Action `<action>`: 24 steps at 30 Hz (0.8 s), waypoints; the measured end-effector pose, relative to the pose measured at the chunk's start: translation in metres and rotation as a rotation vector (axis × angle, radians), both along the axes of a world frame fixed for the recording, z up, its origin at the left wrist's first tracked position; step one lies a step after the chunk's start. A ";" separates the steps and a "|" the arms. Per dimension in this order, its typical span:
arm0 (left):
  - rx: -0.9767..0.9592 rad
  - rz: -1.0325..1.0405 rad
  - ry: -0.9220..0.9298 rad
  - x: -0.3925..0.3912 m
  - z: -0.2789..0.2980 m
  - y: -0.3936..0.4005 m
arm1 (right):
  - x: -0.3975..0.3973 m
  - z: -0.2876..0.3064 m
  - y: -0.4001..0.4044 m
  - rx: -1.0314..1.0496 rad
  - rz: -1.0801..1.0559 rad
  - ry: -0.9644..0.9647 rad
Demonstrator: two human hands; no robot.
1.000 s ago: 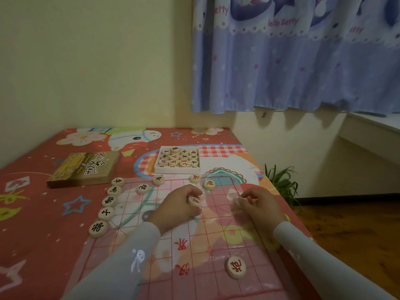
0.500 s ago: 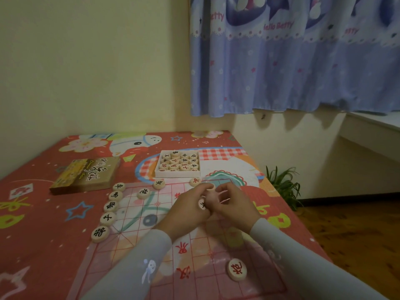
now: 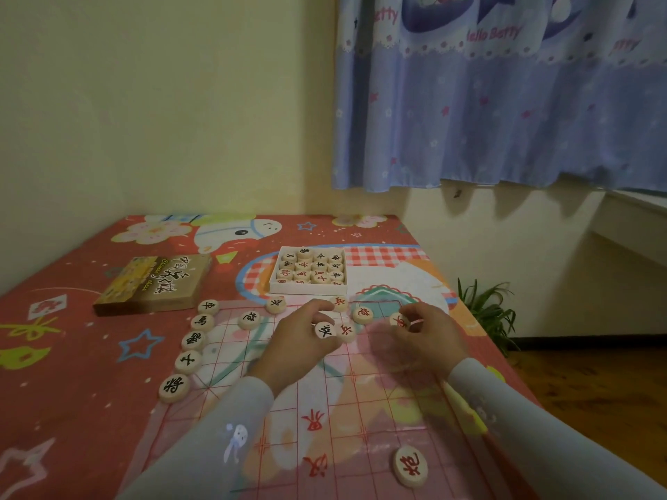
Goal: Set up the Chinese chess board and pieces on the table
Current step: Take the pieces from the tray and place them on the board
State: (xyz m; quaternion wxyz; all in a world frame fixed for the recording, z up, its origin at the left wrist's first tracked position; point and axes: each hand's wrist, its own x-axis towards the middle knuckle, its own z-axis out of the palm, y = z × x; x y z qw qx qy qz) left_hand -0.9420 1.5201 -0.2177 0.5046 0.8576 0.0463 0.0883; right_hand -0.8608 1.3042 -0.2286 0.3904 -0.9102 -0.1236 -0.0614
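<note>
The chess board [image 3: 353, 391], a thin sheet printed with a red grid, was laid flat on the red patterned table [image 3: 72, 373], and both hands were held over its far half. A black-marked piece [image 3: 323, 330] was pinched by the curled fingers of the left hand [image 3: 301, 337], with a red-marked piece [image 3: 346, 332] seen just beside it at the fingertips. A second red-marked piece [image 3: 400, 321] was gripped in the fingers of the right hand [image 3: 431, 333], which was blurred. Between and beyond the hands, two more red pieces [image 3: 362, 314] were set near the board's far edge. A column of black pieces [image 3: 194, 341] was ranged along the left edge, and a single red piece [image 3: 410, 466] was placed at the near right. Behind the board, an open white box [image 3: 308, 271] was filled with further pieces, and its brown lid [image 3: 153, 283] was left to the left of it. A blue curtain [image 3: 505, 92] was hung above a potted plant [image 3: 487, 312].
</note>
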 end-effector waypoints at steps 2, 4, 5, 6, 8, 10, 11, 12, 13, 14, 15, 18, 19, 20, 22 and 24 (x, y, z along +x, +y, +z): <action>-0.004 0.010 -0.003 0.004 -0.001 0.003 | 0.009 -0.002 0.000 -0.010 -0.015 0.004; -0.003 0.020 -0.007 0.008 -0.002 0.005 | 0.020 -0.005 -0.001 -0.013 -0.050 0.017; -0.005 0.026 -0.008 0.010 -0.002 0.006 | 0.026 -0.005 -0.001 -0.023 -0.072 0.026; -0.007 0.033 -0.008 0.013 -0.002 0.007 | 0.031 -0.006 -0.001 -0.042 -0.086 0.025; 0.008 0.046 -0.002 0.018 -0.002 0.009 | 0.043 -0.007 -0.002 -0.078 -0.097 0.018; 0.024 0.057 0.010 0.023 -0.002 0.010 | 0.054 -0.007 -0.002 -0.100 -0.096 0.017; 0.028 0.062 0.015 0.026 -0.003 0.011 | 0.059 -0.007 -0.001 -0.111 -0.096 0.017; 0.030 0.071 0.023 0.028 -0.004 0.012 | 0.065 -0.008 0.000 -0.122 -0.097 0.013; 0.032 0.081 0.032 0.031 -0.005 0.014 | 0.071 -0.009 0.002 -0.133 -0.099 0.008; 0.028 0.087 0.042 0.031 -0.006 0.015 | 0.073 -0.009 0.002 -0.144 -0.105 0.002; 0.022 0.098 0.054 0.033 -0.007 0.016 | 0.077 -0.010 0.005 -0.155 -0.107 0.001; 0.017 0.127 0.082 0.036 -0.010 0.020 | 0.088 -0.012 0.008 -0.189 -0.105 -0.006; 0.025 0.133 0.082 0.037 -0.010 0.021 | 0.091 -0.013 0.009 -0.202 -0.101 -0.007; 0.037 0.135 0.078 0.038 -0.011 0.023 | 0.093 -0.014 0.009 -0.214 -0.097 -0.006; 0.060 0.138 0.074 0.037 -0.012 0.024 | 0.095 -0.017 0.009 -0.231 -0.089 0.004; 0.061 0.138 0.076 0.037 -0.013 0.026 | 0.096 -0.019 0.009 -0.236 -0.087 0.007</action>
